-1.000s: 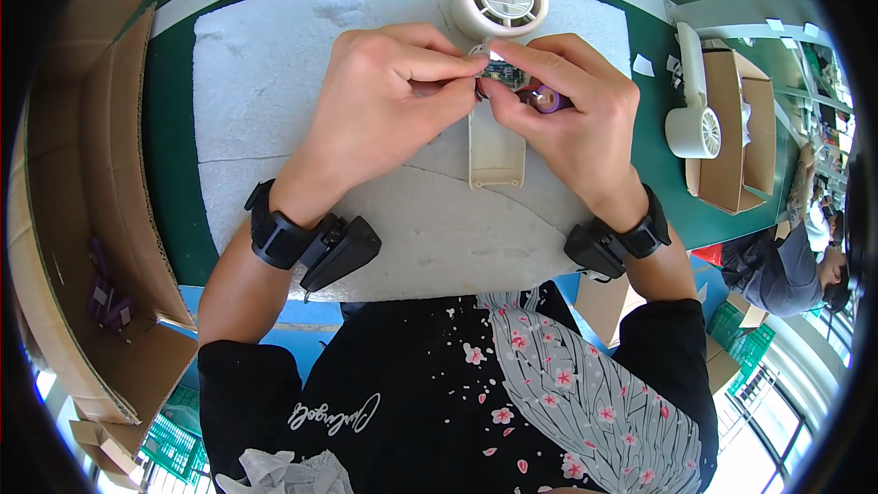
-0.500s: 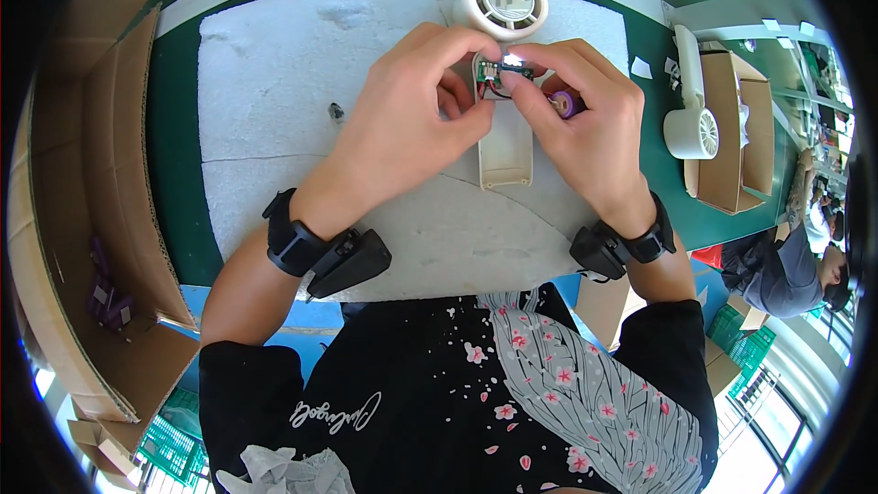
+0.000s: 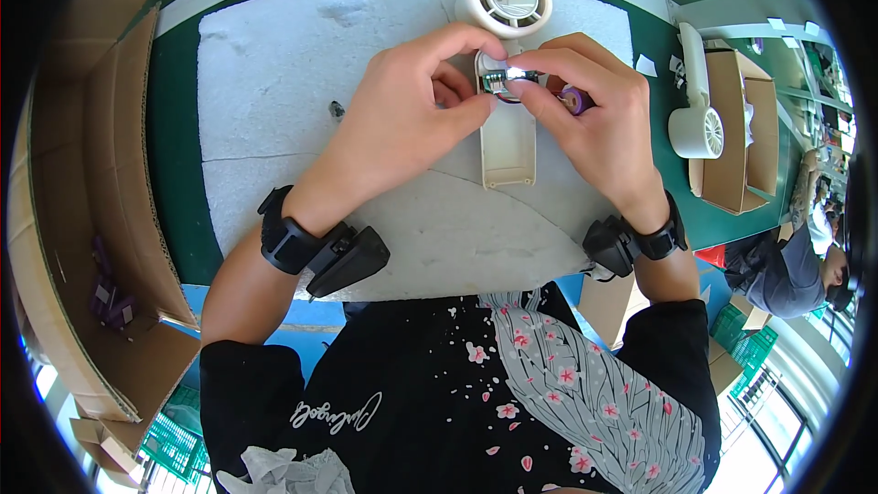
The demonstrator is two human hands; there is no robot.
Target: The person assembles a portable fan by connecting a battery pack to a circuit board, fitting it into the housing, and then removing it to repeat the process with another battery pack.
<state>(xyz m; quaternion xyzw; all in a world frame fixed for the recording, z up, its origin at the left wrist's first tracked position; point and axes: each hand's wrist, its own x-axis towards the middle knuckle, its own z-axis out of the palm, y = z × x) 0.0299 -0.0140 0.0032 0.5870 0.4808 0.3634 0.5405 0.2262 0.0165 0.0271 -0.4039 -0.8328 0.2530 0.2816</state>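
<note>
View: head camera, looking straight down at two bare hands meeting over the far part of the desk (image 3: 173, 187).
Left forearm: comes in from lower left, slanting up and to the right, a black strap and a chunky black device (image 3: 347, 263) on the wrist.
Left hand (image 3: 399, 114): back of the hand up, knuckles arched, thumb and index bowed into a wide C, with their tips at the left side of the cream shell (image 3: 508, 151); whether they grip it, I cannot tell.
Right forearm: rises steeply from lower right, leaning inward, wrist strapped as well.
Right hand (image 3: 590, 110): turned in toward its partner, index above, thumb below, fingers drawn narrow, and it's a pinch on the right part of the small circuit board (image 3: 496, 81)!
Circuit board: there it is, at the upper part of the shell, between both sets of fingertips, a bright glare hiding some of it.
Purple cell (image 3: 576, 100): tucked beside the right thumb, partly covered by the hand.
Shell: open side up on the white foam sheet (image 3: 274, 82), long end pointing at the person.
Fan head (image 3: 508, 2): round and cream, just beyond the shell.
Right side: another cream fan (image 3: 695, 133), beside a cardboard box (image 3: 764, 137).
</note>
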